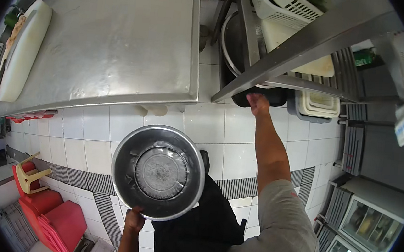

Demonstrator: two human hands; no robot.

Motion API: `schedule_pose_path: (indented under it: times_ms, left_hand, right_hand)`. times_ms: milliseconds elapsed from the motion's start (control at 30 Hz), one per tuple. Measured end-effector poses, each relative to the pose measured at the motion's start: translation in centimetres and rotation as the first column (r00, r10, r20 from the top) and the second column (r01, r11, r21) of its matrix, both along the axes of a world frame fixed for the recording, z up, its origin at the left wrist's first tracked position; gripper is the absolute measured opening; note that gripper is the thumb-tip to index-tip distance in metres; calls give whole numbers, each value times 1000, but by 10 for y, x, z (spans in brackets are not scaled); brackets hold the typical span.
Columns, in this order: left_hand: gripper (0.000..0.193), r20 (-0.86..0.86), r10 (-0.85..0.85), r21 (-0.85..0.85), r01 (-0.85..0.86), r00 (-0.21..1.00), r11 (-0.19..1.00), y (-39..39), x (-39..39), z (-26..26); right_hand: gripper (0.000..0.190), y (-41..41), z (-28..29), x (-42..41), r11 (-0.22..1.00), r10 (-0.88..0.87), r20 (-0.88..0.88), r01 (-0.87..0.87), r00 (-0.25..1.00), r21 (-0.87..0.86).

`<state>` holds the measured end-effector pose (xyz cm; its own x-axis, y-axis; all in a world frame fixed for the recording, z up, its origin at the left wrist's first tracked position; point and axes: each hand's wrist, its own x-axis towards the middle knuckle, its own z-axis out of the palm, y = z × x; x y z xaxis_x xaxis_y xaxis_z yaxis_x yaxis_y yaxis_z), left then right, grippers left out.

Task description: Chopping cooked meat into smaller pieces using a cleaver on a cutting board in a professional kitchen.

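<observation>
My left hand (pixel 134 220) grips the near rim of a round stainless steel basin (pixel 124 171), which I hold tilted towards me in front of my black apron. Its bottom shines with ripple-like reflections; whether a little water lies in it I cannot tell. My right arm is stretched forward, and my right hand (pixel 259 104) is at the foot of a metal rack, with thumb and fingers apart and nothing visible in it. Just beyond the fingers sits a black plastic tub (pixel 278 97), with a large round metal vessel (pixel 226 50) above it, partly hidden by the rack.
A steel worktable (pixel 123 40) fills the upper left, bearing a thick white cutting board (pixel 26 51). The metal rack's bar (pixel 288 50) slants close to my right arm. White perforated baskets (pixel 284 10) and nested trays (pixel 321 104) sit on it. Red stacked chairs (pixel 61 225) stand lower left.
</observation>
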<state>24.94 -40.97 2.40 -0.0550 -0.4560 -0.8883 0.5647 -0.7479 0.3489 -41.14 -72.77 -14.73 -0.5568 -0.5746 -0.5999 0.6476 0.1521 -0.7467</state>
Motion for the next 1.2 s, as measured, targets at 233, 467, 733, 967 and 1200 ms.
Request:
schedule_pose_path:
  times_ms: [233,467,733,967,1200]
  left_hand:
    - [60,93,2,0,-2,996,1000,-5,0,21]
    - [61,102,-43,-4,44,994,999,-11,0,12]
    - [57,47,-74,-30,76,996,997,-16,-3,-6]
    - [43,122,-144,57,138,982,989,-10,5,-22]
    - [32,188,-145,46,139,971,989,-12,9,-22]
  right_hand:
    - [25,-52,-1,33,977,-109,273,153,956,-145]
    - [21,-41,5,19,997,-69,107,72,992,-29]
    - [31,-20,1,-33,996,-39,-5,39,999,-80]
    - [34,18,43,-40,999,13,-192,-22,981,-46]
    - [30,36,77,-14,998,60,-17,-60,998,7]
